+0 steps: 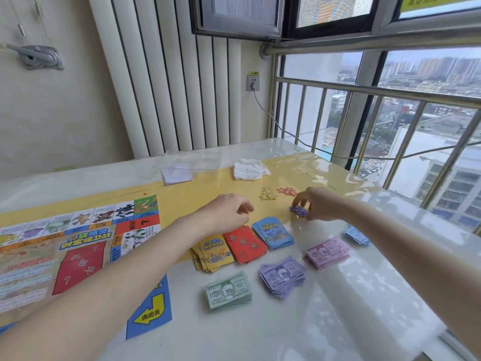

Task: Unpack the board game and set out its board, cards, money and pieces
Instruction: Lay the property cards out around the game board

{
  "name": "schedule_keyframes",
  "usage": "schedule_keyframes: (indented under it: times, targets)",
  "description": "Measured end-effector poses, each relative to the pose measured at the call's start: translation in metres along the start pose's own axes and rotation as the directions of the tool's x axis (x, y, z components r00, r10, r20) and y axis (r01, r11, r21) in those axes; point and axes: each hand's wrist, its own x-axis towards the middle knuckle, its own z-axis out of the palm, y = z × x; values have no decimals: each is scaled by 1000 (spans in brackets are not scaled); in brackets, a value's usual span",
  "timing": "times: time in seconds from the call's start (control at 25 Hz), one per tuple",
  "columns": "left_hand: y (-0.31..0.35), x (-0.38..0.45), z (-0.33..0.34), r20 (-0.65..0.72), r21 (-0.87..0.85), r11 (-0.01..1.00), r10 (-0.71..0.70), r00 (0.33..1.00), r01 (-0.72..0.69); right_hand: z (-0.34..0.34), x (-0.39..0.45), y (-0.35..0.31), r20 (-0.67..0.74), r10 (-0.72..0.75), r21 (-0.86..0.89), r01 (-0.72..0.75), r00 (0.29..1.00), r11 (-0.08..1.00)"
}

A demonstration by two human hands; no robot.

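The right hand (318, 204) pinches the purple star pieces (299, 211) just beyond the blue card deck (273, 231); the left hand (229, 211), loosely curled and holding nothing, hovers beside that deck. A careless nudge could scatter the small pile toward the deck.

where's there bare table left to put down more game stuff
Bare patches: the white tabletop nearest the person, in front of the green banknote stack, and the far yellow strip between the colourful game board and crumpled white cloth. Crowded: around the red card deck and purple star tokens.
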Motion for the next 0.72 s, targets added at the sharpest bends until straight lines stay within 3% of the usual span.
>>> schedule_keyframes:
  times: [0.16,0.28,0.44,0.72]
  targets:
    - [-6,-7,-7,88,41,998,-40,995,37,-13,-6,-19,-122,-67,60,75,990,995]
    - [-8,-12,-10,181,150,986,-94,979,67,-26,-19,-60,5,-287,195,280,958,940]
    - [-17,-24,-12,195,253,962,-155,968,103,-16,-15,-106,235,-372,-27,388,898,921]
    - [-32,-46,-5,164,208,968,-179,970,143,-16,-8,-119,380,-286,-198,379,880,904]
